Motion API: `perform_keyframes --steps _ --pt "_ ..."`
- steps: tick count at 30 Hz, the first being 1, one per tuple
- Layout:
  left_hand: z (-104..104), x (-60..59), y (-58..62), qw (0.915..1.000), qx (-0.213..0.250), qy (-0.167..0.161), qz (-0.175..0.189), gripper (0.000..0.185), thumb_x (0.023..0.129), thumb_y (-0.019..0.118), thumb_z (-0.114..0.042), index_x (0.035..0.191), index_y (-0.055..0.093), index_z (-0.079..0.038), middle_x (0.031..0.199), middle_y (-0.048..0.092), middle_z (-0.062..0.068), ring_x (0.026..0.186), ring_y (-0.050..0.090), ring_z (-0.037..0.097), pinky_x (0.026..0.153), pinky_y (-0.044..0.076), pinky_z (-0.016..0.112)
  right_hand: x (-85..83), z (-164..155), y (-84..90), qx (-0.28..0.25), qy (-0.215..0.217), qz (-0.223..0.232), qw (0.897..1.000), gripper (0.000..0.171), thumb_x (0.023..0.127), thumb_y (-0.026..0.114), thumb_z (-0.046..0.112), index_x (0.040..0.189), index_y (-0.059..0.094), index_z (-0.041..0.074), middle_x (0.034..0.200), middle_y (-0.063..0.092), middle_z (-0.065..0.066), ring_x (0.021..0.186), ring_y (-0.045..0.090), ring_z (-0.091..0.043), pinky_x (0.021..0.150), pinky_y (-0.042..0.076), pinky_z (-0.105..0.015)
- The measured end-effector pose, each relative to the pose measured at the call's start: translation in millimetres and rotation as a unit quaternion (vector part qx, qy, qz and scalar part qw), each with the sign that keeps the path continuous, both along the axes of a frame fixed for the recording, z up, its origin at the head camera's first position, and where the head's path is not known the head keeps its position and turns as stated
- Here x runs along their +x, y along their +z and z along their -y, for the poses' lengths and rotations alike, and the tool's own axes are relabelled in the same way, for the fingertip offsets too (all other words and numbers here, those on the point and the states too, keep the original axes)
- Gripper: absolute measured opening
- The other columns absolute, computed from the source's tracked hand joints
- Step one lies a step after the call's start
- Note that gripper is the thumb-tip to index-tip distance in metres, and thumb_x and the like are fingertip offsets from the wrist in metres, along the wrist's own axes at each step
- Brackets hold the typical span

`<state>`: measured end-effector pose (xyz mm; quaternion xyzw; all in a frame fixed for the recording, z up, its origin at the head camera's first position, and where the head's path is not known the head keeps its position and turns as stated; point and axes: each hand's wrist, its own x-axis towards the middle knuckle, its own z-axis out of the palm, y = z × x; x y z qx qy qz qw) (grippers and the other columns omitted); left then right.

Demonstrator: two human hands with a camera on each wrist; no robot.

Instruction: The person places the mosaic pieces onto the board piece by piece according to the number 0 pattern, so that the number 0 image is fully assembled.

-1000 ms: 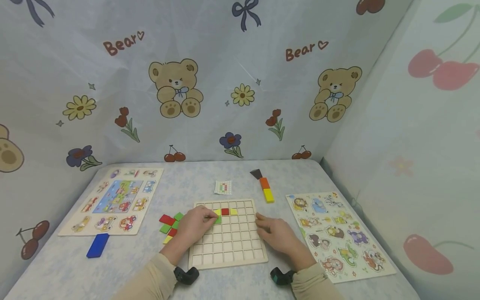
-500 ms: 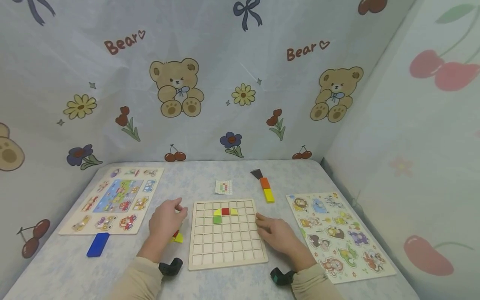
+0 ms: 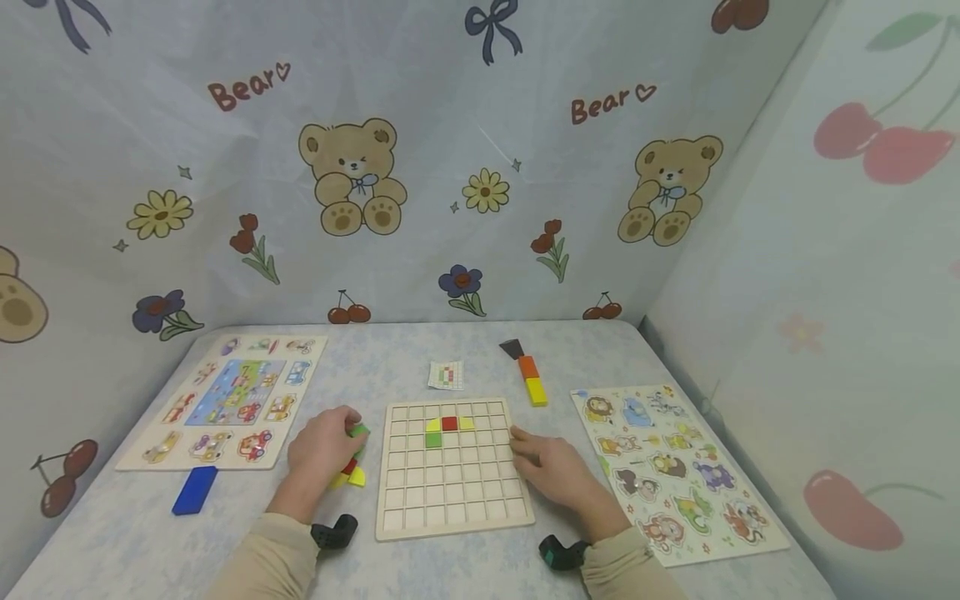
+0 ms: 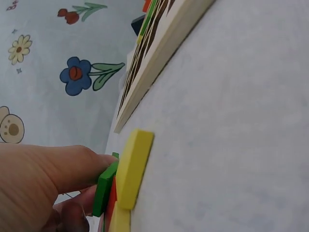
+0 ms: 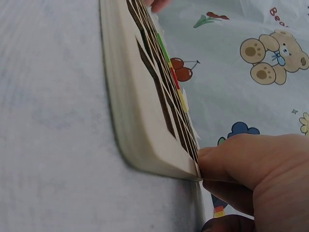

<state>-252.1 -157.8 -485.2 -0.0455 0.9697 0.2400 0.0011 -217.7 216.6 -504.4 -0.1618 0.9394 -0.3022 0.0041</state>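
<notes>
My left hand [image 3: 322,446] is at a small pile of coloured tiles left of the wooden grid board [image 3: 457,483]. Its thumb and fingers pinch a green tile [image 4: 104,189], whose top also shows at the fingertips in the head view. Red [image 3: 348,467] and yellow tiles [image 3: 357,477] lie just below that hand, partly covered by it. My right hand [image 3: 558,471] rests its relaxed fingers against the board's right edge. In the board's upper cells sit a red tile [image 3: 449,423] with a yellow piece on either side, and a green tile [image 3: 433,439] below the left one.
Behind the board lies a small pattern card [image 3: 446,375]. A vehicle puzzle [image 3: 300,400] and a blue block [image 3: 194,490] are at left; an animal puzzle [image 3: 626,421] is at right. Black, orange [image 3: 528,367] and yellow blocks line up at the back right.
My left hand has left the green tile in the board, moved left to the pile and now pinches another green tile. The right hand has stayed at the board's edge.
</notes>
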Motion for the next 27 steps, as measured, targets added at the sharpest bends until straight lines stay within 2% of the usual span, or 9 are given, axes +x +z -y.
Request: perform_keyframes --steps 4,7,13,16,19,22,25,27 --pt "-4 0.2 -0.5 0.9997 0.004 0.001 -0.024 0.036 0.091 0.079 -0.029 0.121 0.072 -0.011 0.112 0.075 0.007 0.089 0.070 0.022 0.069 0.053 0.041 1.1 0 0.4 -0.004 -0.002 0.004 1.000 0.035 0.102 0.064 0.020 0.135 0.068 0.008 0.152 0.055 -0.003 0.142 0.050 -0.030 0.113 0.042 -0.051" --pt "-11 1.7 1.4 0.9987 0.029 -0.010 -0.041 0.036 0.090 0.079 -0.032 0.121 0.073 -0.014 0.115 0.075 0.004 0.092 0.070 0.022 0.070 0.053 0.039 1.7 1 1.4 -0.003 -0.005 0.005 1.000 0.035 0.101 0.065 0.019 0.135 0.068 0.008 0.152 0.055 -0.003 0.142 0.050 -0.030 0.113 0.042 -0.051" --pt "-32 11.3 8.2 0.9939 0.080 -0.054 -0.053 0.031 0.089 0.080 -0.036 0.115 0.074 -0.023 0.113 0.075 -0.005 0.103 0.069 0.019 0.079 0.053 0.041 1.0 1 2.6 -0.003 -0.004 0.002 1.000 0.036 0.102 0.064 0.020 0.135 0.068 0.009 0.152 0.055 -0.003 0.143 0.050 -0.029 0.113 0.042 -0.050" --pt "-43 17.4 8.9 0.9914 0.089 -0.081 -0.051 0.026 0.087 0.082 -0.035 0.111 0.075 -0.025 0.108 0.074 -0.010 0.095 0.068 0.015 0.076 0.053 0.038 0.8 0 2.6 -0.003 -0.002 0.000 1.000 0.036 0.102 0.064 0.020 0.135 0.068 0.008 0.152 0.055 -0.003 0.142 0.050 -0.029 0.113 0.042 -0.050" --pt "-54 22.5 4.3 0.9873 0.101 -0.115 -0.042 0.025 0.087 0.083 -0.035 0.110 0.075 -0.028 0.105 0.073 -0.013 0.089 0.066 0.009 0.073 0.052 0.034 0.8 0 2.7 -0.006 -0.002 0.001 1.000 0.036 0.102 0.064 0.019 0.135 0.068 0.008 0.152 0.055 -0.003 0.142 0.050 -0.029 0.113 0.042 -0.051" --pt "-64 26.8 -2.7 0.9812 0.111 -0.153 -0.038 0.022 0.087 0.082 -0.035 0.107 0.075 -0.030 0.104 0.072 -0.015 0.089 0.065 0.007 0.074 0.052 0.034 0.7 0 2.0 -0.006 -0.003 0.002 1.000 0.036 0.102 0.064 0.020 0.135 0.068 0.008 0.152 0.055 -0.003 0.142 0.050 -0.030 0.113 0.042 -0.051" --pt "-70 30.1 -9.7 0.9752 0.105 -0.189 -0.049 0.015 0.088 0.082 -0.034 0.102 0.075 -0.032 0.103 0.072 -0.015 0.091 0.066 0.008 0.075 0.052 0.034 0.6 0 0.8 -0.004 -0.002 0.004 1.000 0.036 0.102 0.064 0.020 0.136 0.068 0.008 0.152 0.055 -0.003 0.143 0.049 -0.030 0.113 0.042 -0.052" --pt "-72 31.5 -12.4 0.9729 0.099 -0.201 -0.057 0.011 0.088 0.082 -0.033 0.097 0.075 -0.033 0.102 0.071 -0.015 0.091 0.066 0.010 0.074 0.051 0.035 0.7 0 0.4 -0.005 -0.001 0.004 1.000 0.036 0.102 0.064 0.020 0.136 0.067 0.008 0.153 0.054 -0.003 0.143 0.049 -0.030 0.113 0.042 -0.052"
